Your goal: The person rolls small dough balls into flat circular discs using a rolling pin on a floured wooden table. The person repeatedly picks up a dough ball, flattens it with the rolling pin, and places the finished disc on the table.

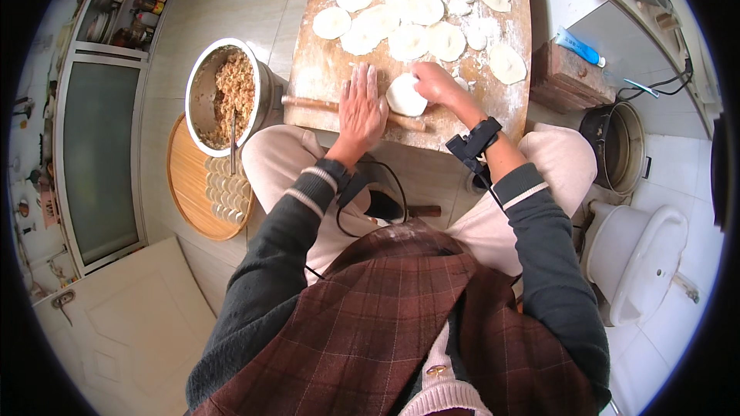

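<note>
A floured wooden board (482,127) lies in front of my knees. On its near edge my left hand (361,112) rests flat, fingers stretched out, with the palm over a thin wooden rolling pin (312,103). The pin's right end reaches under or beside a round white dough wrapper (404,98); the exact contact is hard to see. My right hand (441,85) is closed on that wrapper's right edge, its fingertips partly hidden. Farther out on the board, several rolled wrappers (408,41) lie overlapping, with small floured dough pieces (482,31) beside them.
To the left stands a metal pot (266,96) of minced filling (235,81) with a spoon (233,142) in it. Below it, a round wooden tray (189,185) bears rows of dumplings (227,192). A large empty pot (617,146) and a white basin (655,254) are at the right.
</note>
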{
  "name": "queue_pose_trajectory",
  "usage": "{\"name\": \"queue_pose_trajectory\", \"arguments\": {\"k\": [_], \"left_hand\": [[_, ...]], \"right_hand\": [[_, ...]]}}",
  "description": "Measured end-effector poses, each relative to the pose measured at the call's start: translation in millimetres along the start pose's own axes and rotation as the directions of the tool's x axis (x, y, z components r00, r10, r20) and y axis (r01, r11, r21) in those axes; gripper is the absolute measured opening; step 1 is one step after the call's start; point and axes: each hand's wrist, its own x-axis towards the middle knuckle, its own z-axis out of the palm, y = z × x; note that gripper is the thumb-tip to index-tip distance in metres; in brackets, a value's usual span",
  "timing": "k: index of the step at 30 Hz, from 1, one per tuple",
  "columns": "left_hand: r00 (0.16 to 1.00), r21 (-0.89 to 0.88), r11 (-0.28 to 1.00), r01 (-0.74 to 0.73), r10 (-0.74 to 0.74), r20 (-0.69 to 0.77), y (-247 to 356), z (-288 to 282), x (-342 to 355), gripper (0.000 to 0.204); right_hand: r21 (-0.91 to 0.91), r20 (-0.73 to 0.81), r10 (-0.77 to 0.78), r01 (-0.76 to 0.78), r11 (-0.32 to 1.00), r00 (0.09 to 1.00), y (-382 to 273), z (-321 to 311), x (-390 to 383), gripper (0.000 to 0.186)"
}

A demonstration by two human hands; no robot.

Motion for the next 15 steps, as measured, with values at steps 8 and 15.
{"name": "queue_pose_trajectory", "arguments": {"k": [8, 15], "left_hand": [[0.992, -0.124, 0.99, 0.064, -0.077, -0.104, 8, 11, 61, 0.068], [0.999, -0.022, 1.0, -0.021, 0.021, -0.03, 6, 2, 4, 0.068]], "right_hand": [[-0.168, -0.173, -0.175, 0.147, 0.975, 0.969, -8, 3, -10, 0.015], [-0.112, 0.04, 0.004, 0.001, 0.994, 0.999, 1, -1, -4, 0.016]]}}
